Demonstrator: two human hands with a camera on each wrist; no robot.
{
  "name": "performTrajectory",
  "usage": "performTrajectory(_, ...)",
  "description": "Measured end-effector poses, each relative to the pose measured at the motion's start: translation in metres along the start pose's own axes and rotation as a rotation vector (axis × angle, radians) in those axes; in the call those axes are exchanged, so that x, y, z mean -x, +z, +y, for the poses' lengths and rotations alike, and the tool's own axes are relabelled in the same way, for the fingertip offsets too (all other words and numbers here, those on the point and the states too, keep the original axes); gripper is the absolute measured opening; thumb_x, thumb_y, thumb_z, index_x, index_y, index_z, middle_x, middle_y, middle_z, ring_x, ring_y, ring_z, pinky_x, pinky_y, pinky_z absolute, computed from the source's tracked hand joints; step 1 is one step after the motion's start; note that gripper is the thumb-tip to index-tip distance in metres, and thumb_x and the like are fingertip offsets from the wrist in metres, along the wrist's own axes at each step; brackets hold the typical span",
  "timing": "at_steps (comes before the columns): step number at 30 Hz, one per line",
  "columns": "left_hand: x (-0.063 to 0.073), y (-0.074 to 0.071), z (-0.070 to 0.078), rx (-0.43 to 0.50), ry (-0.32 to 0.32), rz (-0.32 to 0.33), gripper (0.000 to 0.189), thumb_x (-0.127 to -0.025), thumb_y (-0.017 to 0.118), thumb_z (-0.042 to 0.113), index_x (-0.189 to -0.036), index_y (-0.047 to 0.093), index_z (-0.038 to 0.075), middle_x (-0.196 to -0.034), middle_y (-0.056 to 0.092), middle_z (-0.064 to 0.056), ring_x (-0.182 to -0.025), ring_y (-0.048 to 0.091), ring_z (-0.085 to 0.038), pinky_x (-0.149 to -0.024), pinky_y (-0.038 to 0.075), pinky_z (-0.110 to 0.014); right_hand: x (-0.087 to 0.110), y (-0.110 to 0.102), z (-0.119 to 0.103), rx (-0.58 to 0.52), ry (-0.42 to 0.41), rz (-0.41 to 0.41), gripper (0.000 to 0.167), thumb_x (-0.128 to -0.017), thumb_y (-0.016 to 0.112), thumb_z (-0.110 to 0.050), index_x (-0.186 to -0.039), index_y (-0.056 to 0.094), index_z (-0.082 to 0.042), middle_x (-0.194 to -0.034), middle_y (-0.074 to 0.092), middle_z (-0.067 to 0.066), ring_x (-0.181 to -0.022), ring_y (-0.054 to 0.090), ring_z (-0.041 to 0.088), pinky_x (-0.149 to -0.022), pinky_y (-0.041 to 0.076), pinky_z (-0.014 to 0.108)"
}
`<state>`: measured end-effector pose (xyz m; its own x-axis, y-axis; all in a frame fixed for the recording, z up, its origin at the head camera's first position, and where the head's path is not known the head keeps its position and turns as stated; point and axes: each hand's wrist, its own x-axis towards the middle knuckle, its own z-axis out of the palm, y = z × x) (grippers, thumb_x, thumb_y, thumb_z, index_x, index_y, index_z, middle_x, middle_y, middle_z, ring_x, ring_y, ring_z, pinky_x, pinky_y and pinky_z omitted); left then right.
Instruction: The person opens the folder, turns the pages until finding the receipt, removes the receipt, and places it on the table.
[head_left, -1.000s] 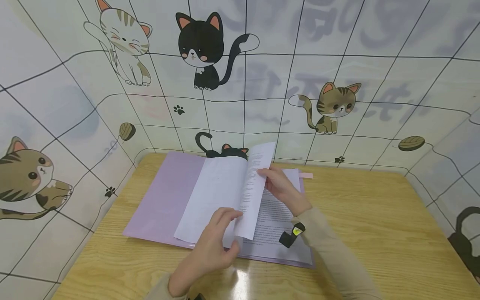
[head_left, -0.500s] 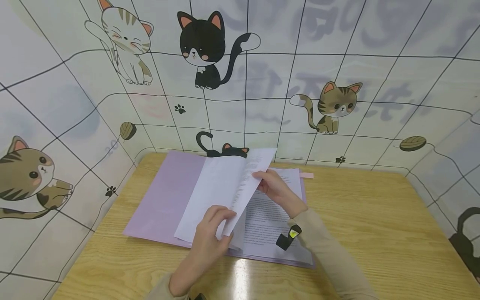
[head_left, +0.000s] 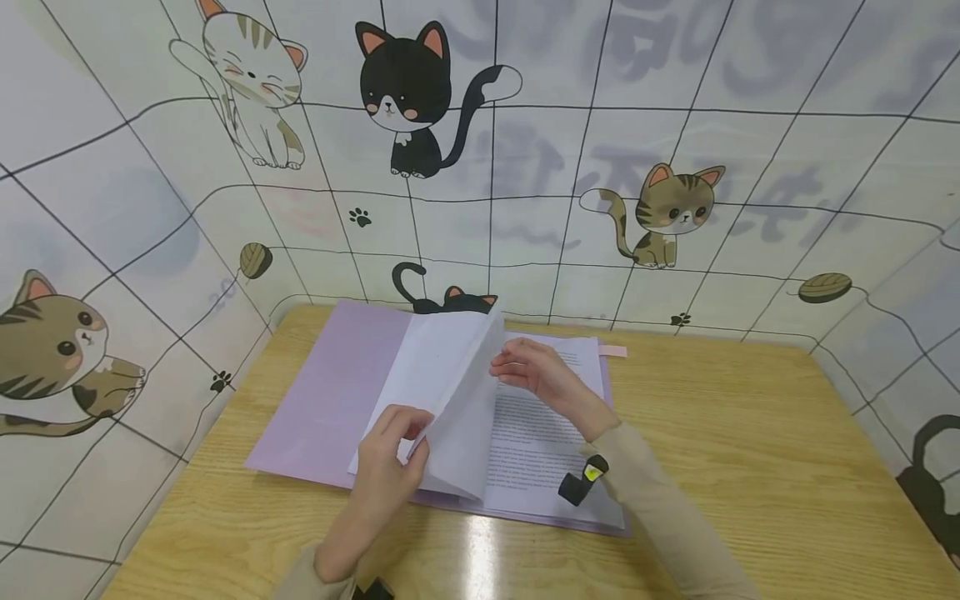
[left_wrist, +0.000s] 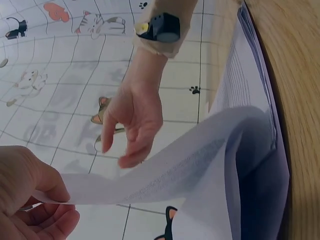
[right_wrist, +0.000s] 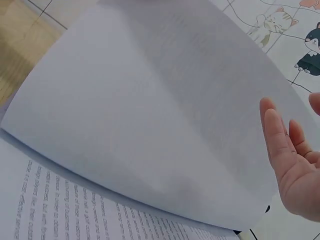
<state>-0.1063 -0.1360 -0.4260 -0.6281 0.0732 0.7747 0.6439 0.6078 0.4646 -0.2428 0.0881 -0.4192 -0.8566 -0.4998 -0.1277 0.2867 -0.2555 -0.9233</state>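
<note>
A purple folder [head_left: 330, 392] lies spread on the table with printed sheets in it. My left hand [head_left: 390, 454] pinches the free edge of a page [head_left: 465, 433], which curves up and over to the left. In the left wrist view the thumb and fingers of my left hand [left_wrist: 37, 200] grip that edge. My right hand [head_left: 543, 379] is just right of the raised page, its fingers loosely bent and nothing held. The right wrist view has the right hand [right_wrist: 295, 165] beside the page's blank side [right_wrist: 130, 100]. Printed text shows on the sheet [head_left: 536, 450] underneath.
The wooden table [head_left: 720, 442] reaches out on both sides of the folder. A wall [head_left: 540, 150] with printed cats and grid lines stands close behind it. A pink tab [head_left: 613, 352] sticks out at the folder's upper right.
My left hand has taken the page's edge and drawn it leftward, so its blank back now shows. My right hand, which held the page before, has let go.
</note>
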Motion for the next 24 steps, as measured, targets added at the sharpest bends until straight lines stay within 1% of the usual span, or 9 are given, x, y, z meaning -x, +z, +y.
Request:
performTrajectory(2, 0.001, -0.002, -0.005, -0.015, 0.003, 0.009, 0.041, -0.057, 0.061, -0.026, -0.09, 0.062, -0.001, -0.085, 0.059, -0.008, -0.069, 0.056, -0.015, -0.063, 0.049, -0.018, 0.0, -0.003, 0.0, 0.01, 0.001, 0.003, 0.015, -0.097, 0.045, -0.01, -0.089, 0.058, -0.009, -0.088, 0.066, 0.006, -0.086, 0.066, 0.018, -0.078, 0.053, 0.026)
performTrajectory(7, 0.005, -0.01, -0.019, -0.049, 0.01, 0.038, 0.04, -0.059, 0.058, -0.026, -0.091, 0.061, -0.003, -0.079, 0.056, -0.009, -0.065, 0.054, -0.015, -0.059, 0.047, -0.018, 0.003, -0.011, 0.001, 0.028, -0.002, 0.046, 0.012, -0.097, 0.046, -0.01, -0.094, 0.057, -0.007, -0.089, 0.065, 0.005, -0.086, 0.065, 0.017, -0.079, 0.053, 0.026)
performTrajectory(13, 0.014, -0.018, -0.036, -0.081, -0.019, 0.043, 0.039, -0.058, 0.055, -0.026, -0.091, 0.06, -0.006, -0.075, 0.054, -0.01, -0.062, 0.051, -0.014, -0.056, 0.046, -0.016, 0.006, -0.023, 0.002, 0.041, 0.012, 0.11, 0.012, -0.097, 0.046, -0.011, -0.096, 0.057, -0.006, -0.091, 0.064, 0.007, -0.086, 0.065, 0.016, -0.08, 0.053, 0.026)
performTrajectory(16, 0.02, -0.02, -0.044, -0.107, -0.048, 0.031, 0.039, -0.058, 0.055, -0.026, -0.092, 0.059, -0.008, -0.075, 0.052, -0.01, -0.062, 0.05, -0.014, -0.055, 0.046, -0.017, 0.007, -0.029, 0.003, 0.044, 0.022, 0.129, 0.012, -0.097, 0.046, -0.011, -0.097, 0.056, -0.004, -0.091, 0.064, 0.008, -0.086, 0.065, 0.017, -0.08, 0.053, 0.027)
performTrajectory(19, 0.024, -0.022, -0.051, -0.141, -0.082, 0.012, 0.04, -0.057, 0.057, -0.026, -0.094, 0.058, -0.01, -0.075, 0.052, -0.012, -0.062, 0.051, -0.015, -0.053, 0.047, -0.02, 0.009, -0.033, 0.003, 0.059, 0.024, 0.134, 0.012, -0.098, 0.045, -0.012, -0.097, 0.056, -0.006, -0.092, 0.064, 0.007, -0.087, 0.064, 0.016, -0.08, 0.053, 0.027)
performTrajectory(24, 0.031, -0.024, -0.059, -0.189, -0.138, -0.048, 0.044, -0.057, 0.06, -0.027, -0.099, 0.056, -0.013, -0.077, 0.053, -0.015, -0.064, 0.051, -0.018, -0.051, 0.046, -0.023, 0.011, -0.042, 0.003, 0.065, 0.012, 0.144, 0.014, -0.098, 0.044, -0.012, -0.095, 0.057, -0.008, -0.092, 0.065, 0.005, -0.086, 0.065, 0.015, -0.08, 0.052, 0.026)
